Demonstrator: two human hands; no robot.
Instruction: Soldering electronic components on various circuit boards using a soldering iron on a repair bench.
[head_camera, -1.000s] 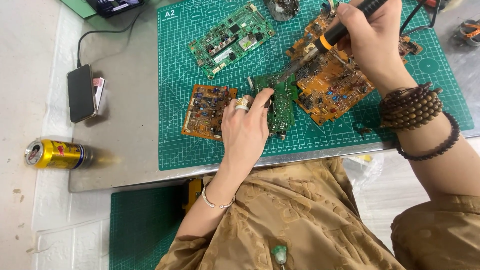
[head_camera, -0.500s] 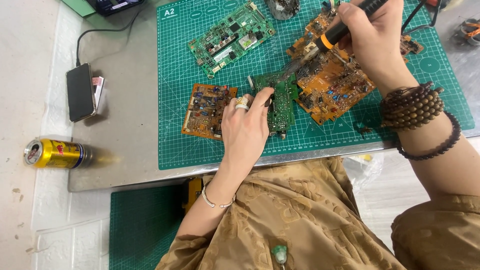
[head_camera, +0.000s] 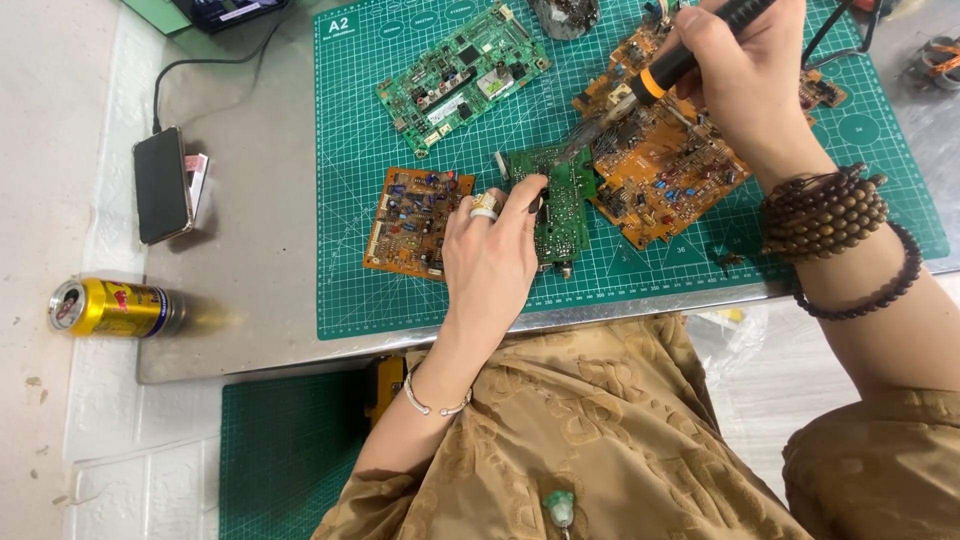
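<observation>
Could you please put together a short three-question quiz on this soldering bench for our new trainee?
1. True or false: the right hand holds the soldering iron in its grip.
2. Which board does the left hand press down?
A. the long green board at the top
B. the small green board in the middle
C. the large orange board on the right
3. Fill in: the yellow can lies on its ____, left of the cutting mat.

Key: 1 true; 2 B; 3 side.
</observation>
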